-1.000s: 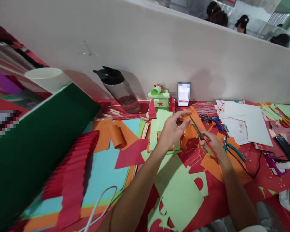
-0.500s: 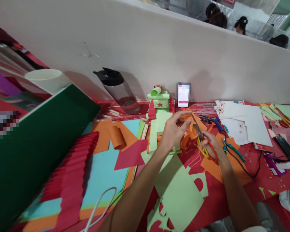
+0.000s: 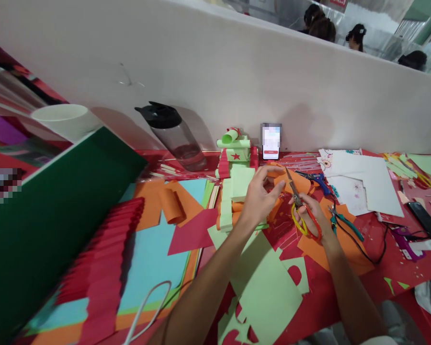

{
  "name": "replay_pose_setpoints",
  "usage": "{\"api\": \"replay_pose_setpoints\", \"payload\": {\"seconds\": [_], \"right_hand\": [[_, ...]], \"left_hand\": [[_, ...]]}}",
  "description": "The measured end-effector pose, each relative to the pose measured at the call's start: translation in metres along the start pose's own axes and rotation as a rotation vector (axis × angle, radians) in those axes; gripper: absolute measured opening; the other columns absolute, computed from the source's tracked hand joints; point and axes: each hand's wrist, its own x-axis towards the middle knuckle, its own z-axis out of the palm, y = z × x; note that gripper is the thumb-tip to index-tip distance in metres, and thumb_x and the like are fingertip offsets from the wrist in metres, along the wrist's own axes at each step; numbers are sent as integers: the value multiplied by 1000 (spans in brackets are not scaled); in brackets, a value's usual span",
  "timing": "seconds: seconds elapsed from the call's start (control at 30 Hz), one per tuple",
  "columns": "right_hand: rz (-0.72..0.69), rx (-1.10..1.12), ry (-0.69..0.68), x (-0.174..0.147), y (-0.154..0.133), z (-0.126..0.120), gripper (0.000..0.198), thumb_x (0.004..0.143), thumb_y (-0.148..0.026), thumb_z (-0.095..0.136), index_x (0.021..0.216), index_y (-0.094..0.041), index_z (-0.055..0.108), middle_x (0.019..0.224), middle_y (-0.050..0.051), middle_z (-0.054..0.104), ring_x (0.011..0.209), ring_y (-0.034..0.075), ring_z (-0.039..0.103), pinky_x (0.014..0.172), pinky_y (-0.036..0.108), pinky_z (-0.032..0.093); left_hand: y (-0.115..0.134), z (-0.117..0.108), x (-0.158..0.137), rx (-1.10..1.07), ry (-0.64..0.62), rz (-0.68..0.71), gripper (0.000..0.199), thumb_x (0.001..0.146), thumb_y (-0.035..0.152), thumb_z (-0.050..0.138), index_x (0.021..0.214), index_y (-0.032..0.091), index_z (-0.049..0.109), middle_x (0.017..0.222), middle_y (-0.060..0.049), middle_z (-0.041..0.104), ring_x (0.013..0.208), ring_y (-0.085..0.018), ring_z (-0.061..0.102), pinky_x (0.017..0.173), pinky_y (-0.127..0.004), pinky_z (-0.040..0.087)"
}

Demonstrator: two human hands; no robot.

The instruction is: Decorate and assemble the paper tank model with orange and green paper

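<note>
My left hand (image 3: 260, 194) is curled, its index finger and thumb around a small piece of orange paper (image 3: 274, 175) that the fingers partly hide. Through the handles of a pair of scissors (image 3: 295, 197), one yellow and one red, go the fingers of my right hand (image 3: 313, 215). The blades point up and away, just right of my left fingertips, nearly closed. Behind my left hand stands a light-green paper model (image 3: 241, 183) with a red star and orange rolls. A larger curled orange sheet (image 3: 300, 183) lies beyond the blades.
Light-green sheets (image 3: 269, 282) and cut scraps lie nearest me. To the right are a blue glue gun (image 3: 319, 181), teal-handled pliers (image 3: 348, 226) and white papers (image 3: 369, 182). A bottle (image 3: 175, 139), lit phone (image 3: 271, 141) and dark-green board (image 3: 68, 206) stand along the back and left.
The scissors and my right hand have shifted slightly left and down. The orange piece at my left fingertips shows less than before, and more of the curled orange sheet behind is visible.
</note>
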Motion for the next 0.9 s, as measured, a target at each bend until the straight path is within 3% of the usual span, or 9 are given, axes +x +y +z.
{"api": "replay_pose_setpoints", "payload": {"seconds": [0.6, 0.9], "right_hand": [[-3, 4, -36, -1, 0, -3, 84, 73, -95, 59, 111, -20, 60, 64, -4, 50, 53, 12, 44, 48, 23, 36], [3, 6, -22, -1, 2, -1, 78, 76, -92, 59, 111, -22, 60, 67, -3, 51, 51, 12, 43, 45, 25, 36]], "left_hand": [[-2, -3, 1, 67, -9, 86, 29, 92, 28, 70, 121, 22, 72, 124, -9, 67, 90, -16, 65, 84, -33, 57], [-3, -4, 1, 56, -23, 84, 32, 93, 31, 70, 123, 24, 73, 126, -9, 68, 88, -16, 66, 81, -31, 59]]}}
